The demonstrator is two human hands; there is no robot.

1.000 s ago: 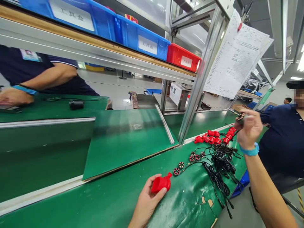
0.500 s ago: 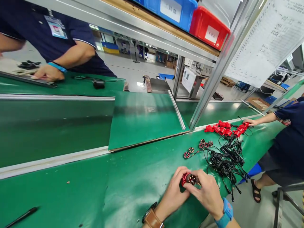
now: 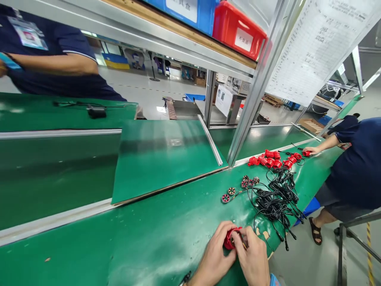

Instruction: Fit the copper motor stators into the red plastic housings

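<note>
Red plastic housing (image 3: 229, 239) sits pinched between both hands at the near edge of the green desk (image 3: 154, 242): left hand (image 3: 214, 258) closed around its side, right hand (image 3: 252, 256) closed over its top. Further along lie roughly eight more red housings (image 3: 272, 159) in one cluster, five small round motors (image 3: 239, 187) and one tangle of black cables (image 3: 278, 196). A co-worker's hand (image 3: 311, 150) rests beside the cluster.
</note>
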